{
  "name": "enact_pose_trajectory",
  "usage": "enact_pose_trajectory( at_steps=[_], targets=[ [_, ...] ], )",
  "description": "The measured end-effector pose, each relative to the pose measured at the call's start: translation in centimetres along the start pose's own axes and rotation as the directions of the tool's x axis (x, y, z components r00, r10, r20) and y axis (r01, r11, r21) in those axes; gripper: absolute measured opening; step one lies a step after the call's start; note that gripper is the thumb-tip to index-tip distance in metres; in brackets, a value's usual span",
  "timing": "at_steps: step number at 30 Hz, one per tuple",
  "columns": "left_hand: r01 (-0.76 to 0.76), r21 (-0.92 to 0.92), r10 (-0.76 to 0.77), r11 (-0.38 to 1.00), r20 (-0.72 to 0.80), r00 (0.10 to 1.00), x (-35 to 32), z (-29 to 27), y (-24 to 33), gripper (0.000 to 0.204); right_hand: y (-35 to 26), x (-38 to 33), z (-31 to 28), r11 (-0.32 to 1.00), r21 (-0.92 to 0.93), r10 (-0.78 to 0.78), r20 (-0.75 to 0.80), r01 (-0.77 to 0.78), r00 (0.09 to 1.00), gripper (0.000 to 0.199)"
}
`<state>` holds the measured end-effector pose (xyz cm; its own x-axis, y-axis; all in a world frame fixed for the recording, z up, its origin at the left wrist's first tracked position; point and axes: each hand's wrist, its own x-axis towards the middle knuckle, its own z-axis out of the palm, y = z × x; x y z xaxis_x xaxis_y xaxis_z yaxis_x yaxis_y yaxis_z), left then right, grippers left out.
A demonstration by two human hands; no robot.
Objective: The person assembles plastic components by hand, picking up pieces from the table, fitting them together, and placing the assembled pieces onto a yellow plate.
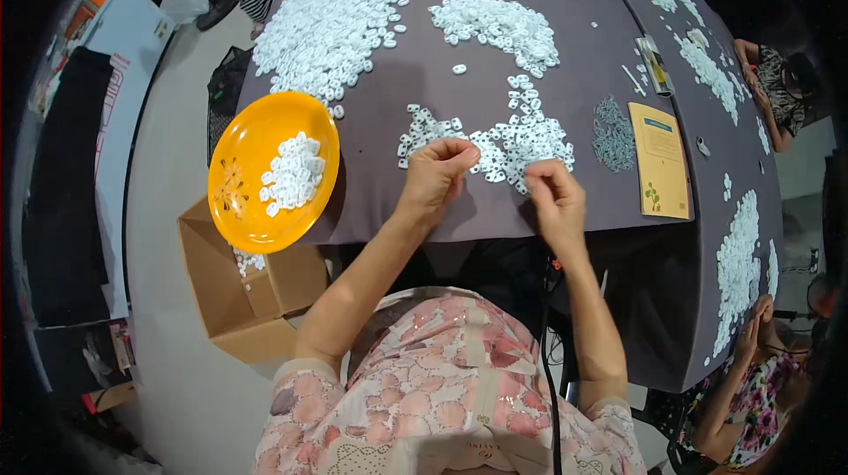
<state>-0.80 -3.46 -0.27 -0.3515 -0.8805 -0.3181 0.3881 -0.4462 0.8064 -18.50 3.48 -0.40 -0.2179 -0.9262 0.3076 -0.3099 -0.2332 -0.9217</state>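
Lower left of frame: open cardboard box [231, 291] on the floor, a few white pieces inside. Above it, orange plate [238, 177] overhangs the edge of the grey table [574, 60] and holds 1 small heap of white pieces. Centre: left hand [435, 177], fingers curled shut, pinching at the edge of the nearest pile of small white plastic pieces [517, 141]; whether a piece sits between the fingertips cannot be told. Right hand [554, 199] just beside it, fingertips pinched together at the same pile. Right of centre: grey heap of small parts [612, 132], then a yellow booklet [661, 162].
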Motion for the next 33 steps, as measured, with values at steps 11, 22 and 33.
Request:
enact_pose_trajectory(
  at_steps=[11,22,33],
  targets=[
    [-0.012,-0.259,0.011,0.966,-0.008,1.0,-2.9,-0.7,-2.6,0.006,-1.5,-2.2,7.1,0.914,0.364,0.171,0.056,-0.179,0.984,0.004],
    [-0.359,0.279,0.366,0.891,0.029,0.93,-5.3,-2.0,-1.6,0.019,-1.7,-1.4,7.2,0.936,0.278,0.184,0.142,-0.217,0.973,0.007],
    [-0.181,-0.047,0.181,0.982,0.007,0.983,-6.0,-2.9,-1.5,0.008,-1.4,-2.9,7.1,0.963,0.239,0.1,0.114,-0.125,0.988,0.009]
  ],
)
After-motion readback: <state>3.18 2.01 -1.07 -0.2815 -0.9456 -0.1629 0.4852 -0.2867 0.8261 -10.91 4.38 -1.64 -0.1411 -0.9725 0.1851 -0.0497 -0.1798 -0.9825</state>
